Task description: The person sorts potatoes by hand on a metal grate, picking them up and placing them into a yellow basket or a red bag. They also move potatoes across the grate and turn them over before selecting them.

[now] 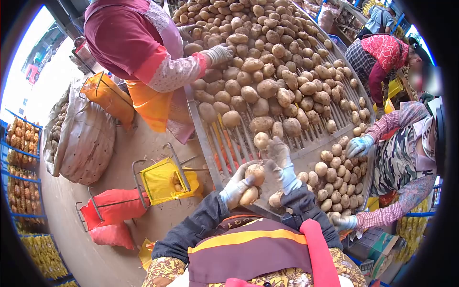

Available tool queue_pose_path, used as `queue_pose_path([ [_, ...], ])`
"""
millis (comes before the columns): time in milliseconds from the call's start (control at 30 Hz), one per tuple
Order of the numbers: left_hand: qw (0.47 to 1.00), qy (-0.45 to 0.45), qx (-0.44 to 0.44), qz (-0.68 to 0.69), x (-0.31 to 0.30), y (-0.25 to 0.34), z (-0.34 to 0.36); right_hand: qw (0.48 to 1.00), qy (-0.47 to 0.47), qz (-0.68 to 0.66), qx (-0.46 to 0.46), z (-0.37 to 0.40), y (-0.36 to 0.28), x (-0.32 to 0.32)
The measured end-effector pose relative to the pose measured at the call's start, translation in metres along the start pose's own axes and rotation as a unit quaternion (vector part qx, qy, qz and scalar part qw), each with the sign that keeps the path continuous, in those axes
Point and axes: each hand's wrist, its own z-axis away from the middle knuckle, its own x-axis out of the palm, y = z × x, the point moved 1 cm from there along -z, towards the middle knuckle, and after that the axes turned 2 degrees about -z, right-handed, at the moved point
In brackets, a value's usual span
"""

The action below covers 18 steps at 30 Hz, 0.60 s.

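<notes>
My left hand (234,187), in a pale glove, is closed around a potato (256,175). A second potato (249,195) sits just below it, against the same palm. My right hand (284,168), also gloved, has its fingers apart over the near end of the slatted sorting table (229,148). Nothing shows in its grasp. Close beyond its fingertips lie a round potato (261,140) and a big heap of potatoes (267,88). Another potato (276,199) rests by my right wrist.
At left, a co-worker's gloved hand (219,55) touches the heap. Another co-worker's gloved hand (359,146) reaches over smaller potatoes (337,184) at right. Yellow (165,182) and red mesh bags (119,206) hang on metal frames at left, near a large white sack (88,138).
</notes>
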Motion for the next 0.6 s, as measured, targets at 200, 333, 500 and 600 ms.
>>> queue_pose_path([
  [200, 0.997, 0.052, 0.021, -0.049, -0.013, 0.003, 0.014, 0.961, -0.131, -0.093, 0.224, 0.011, 0.002, 0.018],
  [333, 0.997, 0.043, 0.050, -0.049, -0.022, 0.011, 0.028, 0.964, -0.034, -0.140, 0.225, 0.001, 0.017, 0.016],
  [500, 0.994, 0.096, 0.050, 0.030, -0.067, 0.018, 0.044, 0.718, -0.092, 0.689, 0.032, -0.012, 0.026, -0.051],
  [600, 0.981, 0.107, -0.006, 0.163, -0.080, 0.011, 0.040, 0.803, -0.186, 0.554, -0.116, -0.016, 0.004, 0.012],
])
